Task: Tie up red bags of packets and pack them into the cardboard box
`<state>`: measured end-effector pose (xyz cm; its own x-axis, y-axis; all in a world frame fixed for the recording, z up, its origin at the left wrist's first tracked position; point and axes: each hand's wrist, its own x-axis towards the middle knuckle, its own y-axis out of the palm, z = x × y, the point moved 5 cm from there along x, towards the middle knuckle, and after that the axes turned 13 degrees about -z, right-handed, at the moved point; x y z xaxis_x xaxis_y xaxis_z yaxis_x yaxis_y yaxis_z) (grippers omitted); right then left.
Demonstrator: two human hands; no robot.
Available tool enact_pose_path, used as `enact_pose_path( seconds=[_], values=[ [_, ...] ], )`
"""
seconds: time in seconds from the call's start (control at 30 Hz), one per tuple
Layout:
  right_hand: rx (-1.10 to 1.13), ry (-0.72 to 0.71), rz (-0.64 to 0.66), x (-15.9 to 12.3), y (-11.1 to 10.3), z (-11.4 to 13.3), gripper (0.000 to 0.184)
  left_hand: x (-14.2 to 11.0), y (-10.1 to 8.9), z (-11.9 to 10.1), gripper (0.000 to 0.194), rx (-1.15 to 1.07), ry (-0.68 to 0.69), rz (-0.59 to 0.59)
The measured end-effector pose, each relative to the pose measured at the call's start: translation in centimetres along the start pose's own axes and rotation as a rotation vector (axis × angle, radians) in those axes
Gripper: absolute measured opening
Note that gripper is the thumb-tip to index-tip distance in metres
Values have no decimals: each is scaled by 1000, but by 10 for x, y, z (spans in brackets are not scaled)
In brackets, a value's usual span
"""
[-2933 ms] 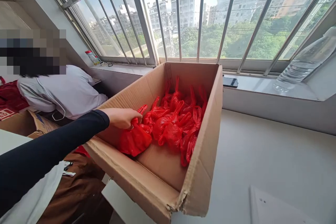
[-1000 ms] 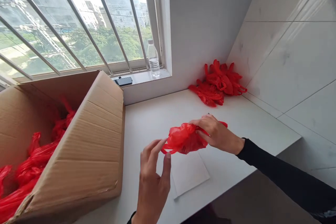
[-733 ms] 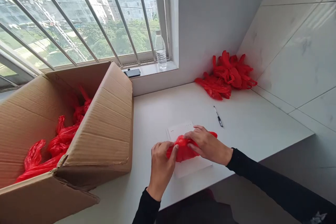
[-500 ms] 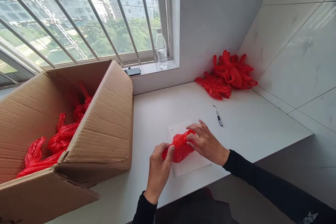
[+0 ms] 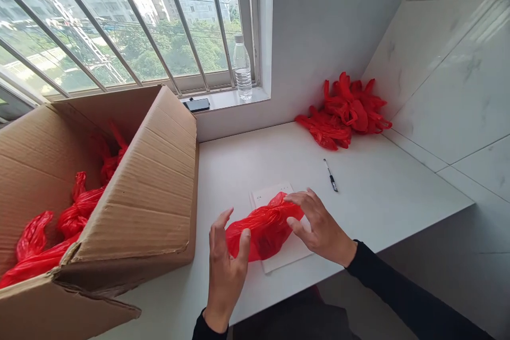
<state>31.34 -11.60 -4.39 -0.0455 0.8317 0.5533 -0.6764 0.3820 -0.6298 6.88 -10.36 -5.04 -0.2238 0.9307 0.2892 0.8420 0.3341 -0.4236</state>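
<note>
A red plastic bag (image 5: 261, 227) lies on a white card (image 5: 279, 255) on the white counter (image 5: 358, 191). My left hand (image 5: 225, 271) is at the bag's left end, thumb and a fingertip against it, the other fingers spread upward. My right hand (image 5: 319, 226) rests at the bag's right end with fingers spread, fingertips on the plastic. Both sleeves are black.
A large open cardboard box (image 5: 147, 186) with several red bags (image 5: 71, 212) fills the left. A pile of red bags (image 5: 345, 114) sits in the far corner. A black pen (image 5: 330, 175) lies on the counter. A water bottle (image 5: 242, 69) and phone (image 5: 197, 104) stand on the sill.
My left hand took a red bag out of the box and brought it to the white card. Both hands gripped it there; now the fingers have spread and the bag is stretched wider.
</note>
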Motion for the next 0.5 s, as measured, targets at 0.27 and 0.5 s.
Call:
enact_pose_path(
  seconds=[0.27,0.5],
  values=[
    [67,166,9,3,1,-9,9,14,1,0,22,58,60,-59],
    [131,559,-45,-26,-31,-29,12,11,-11,1,32,23,-75,-148]
  ],
)
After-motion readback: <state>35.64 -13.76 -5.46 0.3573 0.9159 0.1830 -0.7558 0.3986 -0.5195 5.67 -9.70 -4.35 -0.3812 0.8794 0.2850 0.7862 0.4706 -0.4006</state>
